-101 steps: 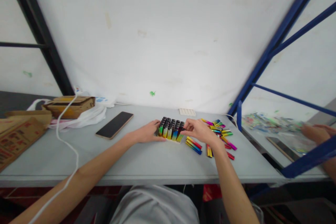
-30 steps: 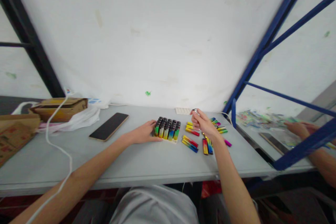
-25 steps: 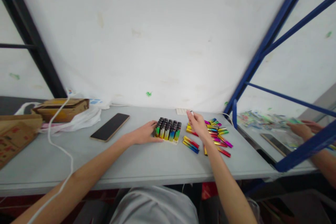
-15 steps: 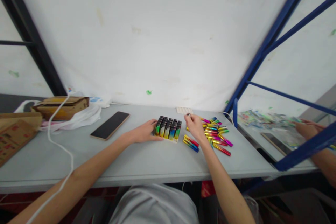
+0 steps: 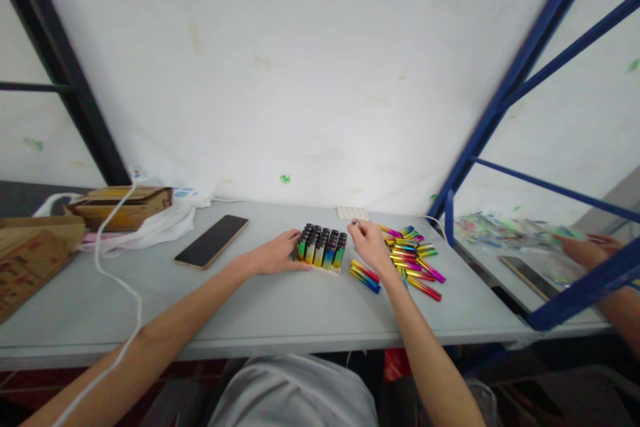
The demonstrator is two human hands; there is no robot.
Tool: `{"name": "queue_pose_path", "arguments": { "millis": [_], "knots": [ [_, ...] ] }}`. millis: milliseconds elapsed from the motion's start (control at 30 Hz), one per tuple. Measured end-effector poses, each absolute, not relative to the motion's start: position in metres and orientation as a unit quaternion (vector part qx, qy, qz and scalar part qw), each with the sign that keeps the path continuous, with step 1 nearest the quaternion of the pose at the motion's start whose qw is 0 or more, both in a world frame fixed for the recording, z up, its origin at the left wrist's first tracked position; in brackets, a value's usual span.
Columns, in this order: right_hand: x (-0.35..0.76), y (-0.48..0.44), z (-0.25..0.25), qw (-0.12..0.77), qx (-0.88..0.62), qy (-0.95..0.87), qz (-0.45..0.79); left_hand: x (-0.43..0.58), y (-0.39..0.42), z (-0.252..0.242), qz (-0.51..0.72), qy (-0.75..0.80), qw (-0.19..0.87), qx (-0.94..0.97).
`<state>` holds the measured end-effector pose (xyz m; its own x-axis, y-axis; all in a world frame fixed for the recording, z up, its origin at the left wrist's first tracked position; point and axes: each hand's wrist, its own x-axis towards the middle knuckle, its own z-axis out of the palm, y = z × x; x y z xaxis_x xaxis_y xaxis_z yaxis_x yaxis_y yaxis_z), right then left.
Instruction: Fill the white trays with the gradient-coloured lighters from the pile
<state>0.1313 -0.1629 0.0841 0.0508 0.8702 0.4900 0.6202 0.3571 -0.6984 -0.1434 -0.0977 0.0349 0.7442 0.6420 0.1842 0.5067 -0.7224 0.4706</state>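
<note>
Lighters (image 5: 327,257) with black tops and shiny coloured bodies stand upright in rows in a white tray (image 5: 327,271). My left hand (image 5: 273,255) grips the left side of this block, thumb at its front and fingers behind. Just right of the block, my right hand (image 5: 369,241) is closed in a pinch; a small dark tip pokes out above the fingers, the rest hidden. Beneath that hand a few shiny coloured sticks (image 5: 365,276) lie side by side. A loose pile of similar metallic sticks (image 5: 413,260), perhaps lighters, spreads to its right.
A phone (image 5: 212,241) lies left of my left hand. Further left are cardboard boxes (image 5: 125,207), a white plastic bag (image 5: 167,230) and a white cable (image 5: 117,283). A white slotted strip (image 5: 352,212) lies by the wall. Beyond the blue frame (image 5: 493,120), another person's hands (image 5: 583,250) are at work.
My right hand has shifted slightly left, closer to the block of lighters, still pinched. My left hand keeps its grip on the block. The view has tilted slightly.
</note>
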Motion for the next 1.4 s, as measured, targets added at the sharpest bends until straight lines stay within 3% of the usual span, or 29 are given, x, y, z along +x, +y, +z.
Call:
{"name": "queue_pose_path", "arguments": {
  "millis": [333,433,600,800,1400],
  "knots": [
    [0.137,-0.174,0.094,0.429,-0.509,-0.724,0.181,-0.144,-0.095,0.031,0.179,0.313,0.191,0.913],
    [0.143,-0.184,0.108,0.389,-0.476,-0.757,0.219,-0.144,-0.093,0.029,0.184,0.306,0.188,0.915],
    [0.151,-0.197,0.128,0.327,-0.444,-0.819,0.157,-0.145,-0.092,0.028,0.185,0.306,0.186,0.915],
    [0.154,-0.193,0.121,0.240,-0.457,-0.835,0.192,-0.144,-0.095,0.031,0.168,0.314,0.184,0.916],
    [0.148,-0.189,0.110,0.200,-0.503,-0.811,0.223,-0.144,-0.096,0.032,0.168,0.317,0.191,0.914]
  ]
}}
